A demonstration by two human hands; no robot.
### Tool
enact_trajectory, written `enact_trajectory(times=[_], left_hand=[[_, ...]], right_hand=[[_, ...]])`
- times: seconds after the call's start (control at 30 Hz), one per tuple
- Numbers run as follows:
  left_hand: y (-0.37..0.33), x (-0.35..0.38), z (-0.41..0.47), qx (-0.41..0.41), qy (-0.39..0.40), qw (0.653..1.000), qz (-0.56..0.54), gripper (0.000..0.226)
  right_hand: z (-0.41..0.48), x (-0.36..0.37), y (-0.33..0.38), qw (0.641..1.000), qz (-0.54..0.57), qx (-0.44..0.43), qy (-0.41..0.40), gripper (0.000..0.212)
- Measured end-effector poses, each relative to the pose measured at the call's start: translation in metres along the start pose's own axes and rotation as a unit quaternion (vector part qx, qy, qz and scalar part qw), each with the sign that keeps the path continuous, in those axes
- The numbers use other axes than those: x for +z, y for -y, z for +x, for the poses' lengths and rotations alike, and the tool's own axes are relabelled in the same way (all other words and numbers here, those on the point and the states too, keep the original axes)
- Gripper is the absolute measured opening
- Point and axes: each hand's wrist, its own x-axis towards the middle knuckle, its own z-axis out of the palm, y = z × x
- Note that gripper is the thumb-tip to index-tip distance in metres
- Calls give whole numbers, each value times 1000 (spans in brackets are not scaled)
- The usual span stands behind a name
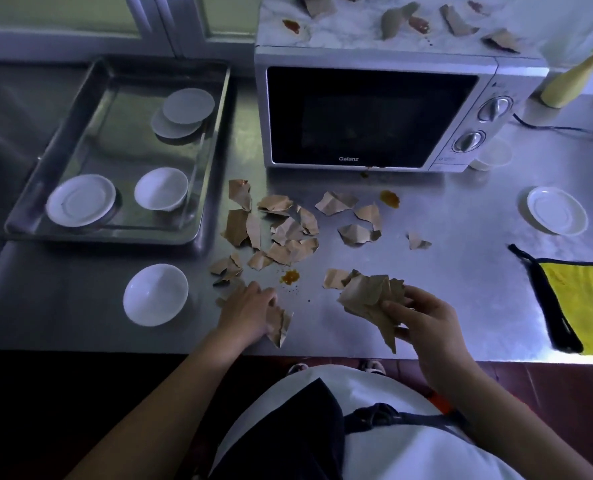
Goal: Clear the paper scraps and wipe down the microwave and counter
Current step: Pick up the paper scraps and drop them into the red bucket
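- The right hand [423, 320] is clenched around a crumpled bundle of brown paper scraps [371, 292], lifted just above the surface [461, 237].
- The left hand [250, 310] lies palm-down on the surface, its fingers pressing a torn brown scrap [281, 325] at the near edge.
- At 12 o'clock from the hands, loose scraps [288, 230] lie scattered: torn, creased, tan pieces with ragged edges, some overlapping.
- Orange-brown smears [289, 276] dot the surface among them, another [389, 198] farther back.
- Beyond stands a white microwave [374, 116], door shut and dark, with "Galanz" readable on the lower door edge and two knobs at its right.
- Its top [357, 32] carries more brown scraps and reddish stains.
- At 3 o'clock lies a yellow cloth [579, 303] with black trim; a white saucer [556, 211] sits behind it.
- At 9 o'clock a white bowl [155, 294]; at 10 o'clock a metal tray [121, 150] holding white dishes.
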Motion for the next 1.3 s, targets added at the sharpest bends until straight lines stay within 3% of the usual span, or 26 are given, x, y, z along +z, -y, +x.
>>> enact_trajectory(times=[0.23,0.47,0.6,0.77,0.83,1.0,1.1,1.3], left_hand=[[-4,-1,-9,-65,-44,988,-134,24],[-33,-35,-23,-152,-45,936,-316,21],[-82,-72,-37,-157,-106,845,-500,10],[-164,-97,-44,-100,-141,737,-653,16],[-193,-94,-38,-107,-172,741,-640,16],[-227,-78,-28,-159,-261,811,-499,14],[-235,-70,-30,-165,-296,833,-437,13],[-262,-53,-31,-145,-294,855,-403,19]], right_hand=[[26,-22,7,999,-5,8,34,23],[54,-56,23,997,-3,21,80,23],[69,-68,30,993,-2,27,117,22],[79,-74,31,981,9,44,187,18],[82,-76,31,975,18,45,216,16],[89,-91,35,953,54,47,293,16],[94,-102,34,939,94,77,322,18],[98,-116,27,936,80,93,331,19]])
